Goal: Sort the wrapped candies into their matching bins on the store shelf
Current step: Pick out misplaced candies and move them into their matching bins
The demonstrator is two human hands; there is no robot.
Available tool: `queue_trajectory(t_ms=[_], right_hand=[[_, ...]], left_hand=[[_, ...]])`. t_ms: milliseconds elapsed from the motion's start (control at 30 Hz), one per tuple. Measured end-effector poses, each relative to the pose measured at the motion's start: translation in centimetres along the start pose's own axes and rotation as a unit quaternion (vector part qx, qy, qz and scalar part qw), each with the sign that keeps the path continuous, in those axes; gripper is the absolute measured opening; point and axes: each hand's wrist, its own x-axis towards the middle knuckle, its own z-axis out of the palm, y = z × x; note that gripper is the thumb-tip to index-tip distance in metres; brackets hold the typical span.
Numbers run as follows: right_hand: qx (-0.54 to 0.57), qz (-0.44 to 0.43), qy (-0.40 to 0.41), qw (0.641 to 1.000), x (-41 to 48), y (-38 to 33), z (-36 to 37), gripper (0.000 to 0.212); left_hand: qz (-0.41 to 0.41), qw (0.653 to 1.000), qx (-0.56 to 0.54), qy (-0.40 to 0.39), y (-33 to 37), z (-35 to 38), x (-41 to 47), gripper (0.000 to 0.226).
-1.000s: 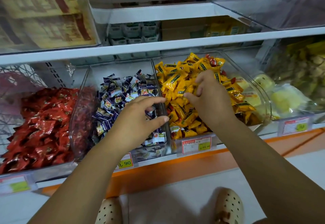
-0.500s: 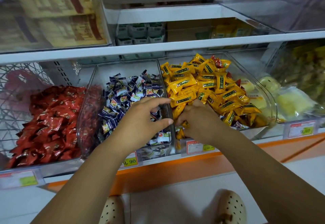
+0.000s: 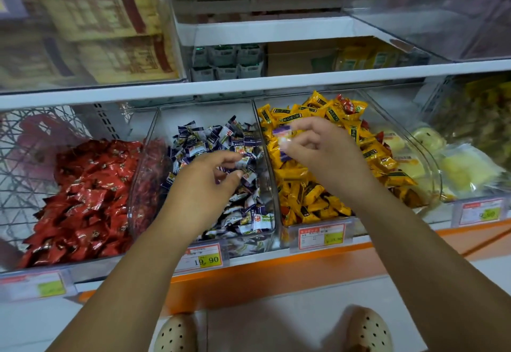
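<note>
Three clear bins stand side by side on the shelf. The left one [image 3: 132,207] holds red wrapped candies [image 3: 83,194], the middle bin [image 3: 272,185] purple-and-white candies [image 3: 210,141], the right bin [image 3: 431,174] yellow candies [image 3: 312,191]. My right hand [image 3: 326,149] hovers over the yellow bin's left side and pinches a blurred purple-and-white candy [image 3: 283,141] in its fingertips. My left hand [image 3: 204,180] hangs over the middle bin with fingers loosely curled; whether it holds a candy is hidden.
Price tags [image 3: 203,257] clip to the shelf's front edge above an orange strip [image 3: 249,277]. A red piece [image 3: 347,105] lies at the back of the yellow pile. Pale yellow packets [image 3: 464,169] fill the far-right bin. A white shelf [image 3: 249,87] overhangs the bins.
My right hand has risen from the front of the yellow bin and moved left, now holding a purple-and-white candy. My left hand stayed over the middle bin, its fingers curling more.
</note>
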Motion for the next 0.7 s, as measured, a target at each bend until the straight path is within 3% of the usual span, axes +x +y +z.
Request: queue_trajectory(t_ms=[100, 200, 400, 567, 700], right_hand=[[0.023, -0.005, -0.017, 1.000, 0.4, -0.5, 1.3, 0.037], [-0.055, 0.041, -0.026, 0.997, 0.5, 0.2, -1.3, 0.021], [-0.227, 0.138, -0.070, 0.962, -2.1, 3.7, -8.2, 0.011], [-0.275, 0.144, -0.092, 0.946, -3.7, 5.4, -8.8, 0.008], [-0.336, 0.077, -0.085, 0.935, -3.5, 6.9, -6.3, 0.027]], left_hand=[[-0.018, 0.999, -0.025, 0.038, -0.4, -0.7, 0.0, 0.024], [-0.015, 0.998, -0.041, 0.044, -0.3, -1.0, -0.1, 0.021], [0.055, 0.998, -0.011, -0.033, 1.6, 1.1, -0.3, 0.025], [0.094, 0.994, 0.057, -0.026, 2.5, 3.2, -0.1, 0.037], [0.134, 0.985, 0.097, 0.040, 3.1, 4.0, 0.2, 0.036]])
